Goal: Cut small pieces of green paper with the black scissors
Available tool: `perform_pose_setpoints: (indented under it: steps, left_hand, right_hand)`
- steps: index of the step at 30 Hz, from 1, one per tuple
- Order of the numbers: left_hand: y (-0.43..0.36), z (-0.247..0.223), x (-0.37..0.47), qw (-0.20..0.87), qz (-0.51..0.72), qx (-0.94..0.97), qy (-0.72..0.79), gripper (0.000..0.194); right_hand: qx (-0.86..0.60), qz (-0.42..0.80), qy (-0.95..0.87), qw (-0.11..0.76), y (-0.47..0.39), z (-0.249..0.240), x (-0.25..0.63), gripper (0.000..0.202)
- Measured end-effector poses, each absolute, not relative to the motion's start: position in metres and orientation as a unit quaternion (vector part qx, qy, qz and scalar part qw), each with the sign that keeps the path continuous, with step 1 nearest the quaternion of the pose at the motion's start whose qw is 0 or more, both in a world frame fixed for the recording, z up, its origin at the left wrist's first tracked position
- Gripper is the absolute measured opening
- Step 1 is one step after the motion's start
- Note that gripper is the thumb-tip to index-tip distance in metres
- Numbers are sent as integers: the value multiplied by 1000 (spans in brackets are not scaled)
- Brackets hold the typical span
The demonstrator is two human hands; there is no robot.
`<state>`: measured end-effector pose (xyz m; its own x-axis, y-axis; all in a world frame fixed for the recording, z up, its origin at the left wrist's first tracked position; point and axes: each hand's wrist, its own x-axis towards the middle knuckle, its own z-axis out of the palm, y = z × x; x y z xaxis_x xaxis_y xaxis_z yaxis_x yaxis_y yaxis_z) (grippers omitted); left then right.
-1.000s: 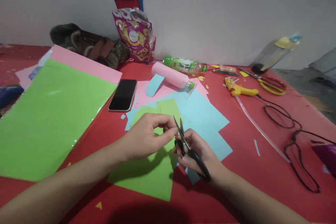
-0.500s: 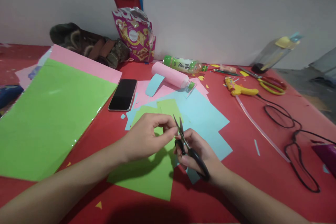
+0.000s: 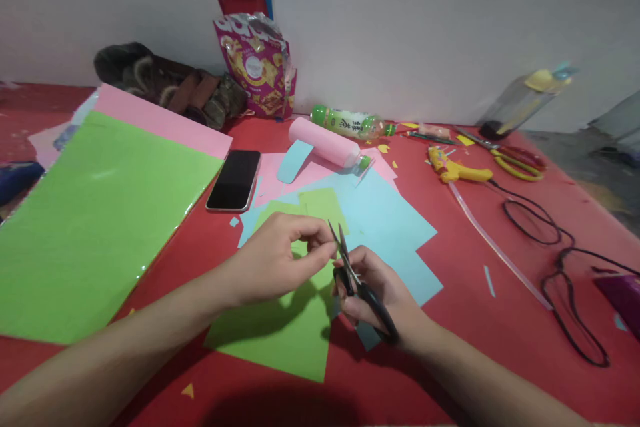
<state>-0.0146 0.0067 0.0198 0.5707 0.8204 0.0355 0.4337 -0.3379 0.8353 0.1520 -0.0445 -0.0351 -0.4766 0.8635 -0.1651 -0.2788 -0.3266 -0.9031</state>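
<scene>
Gripping black scissors (image 3: 373, 305) in the right hand (image 3: 385, 283), closing the grip around the handles and parting the blades in a narrow V pointing far and slightly left. Pinching thumb and forefinger together at the tips with the left hand (image 3: 280, 257), just beside the blades; not being able to tell whether holding anything there. Hovering with both above a green sheet (image 3: 295, 340), lying flat on the red desk (image 3: 430, 367) and partly covering pale blue paper (image 3: 385, 213) toward the right. Seeing on the far side a small green piece (image 3: 325, 203), and past that a pink-wrapped bottle (image 3: 323, 141) lying on its side over pink paper (image 3: 273, 170), with a blue strip (image 3: 295, 161) against its near side. Seeing a green-capped bottle (image 3: 350, 123) lying just behind, near the white wall (image 3: 400, 33), and a magenta snack bag (image 3: 257, 73) standing to its left. Noticing at left a black-screened phone (image 3: 234, 180) beside a large green sheet in clear plastic (image 3: 105, 227). Noticing at right a yellow glue gun (image 3: 460, 170), with a translucent stick (image 3: 495, 243) extending nearer and a black cord (image 3: 565, 233) trailing rightward, and lying farther behind, yellow-handled scissors (image 3: 520, 167)
</scene>
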Motion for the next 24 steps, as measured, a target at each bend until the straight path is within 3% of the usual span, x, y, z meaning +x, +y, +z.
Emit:
perform_pose_setpoints:
  steps: [24]
  left_hand:
    - [9, 27, -21, 358, 184, 819, 408, 15]
  right_hand:
    - [-357, 748, -424, 365, -43, -32, 151, 35]
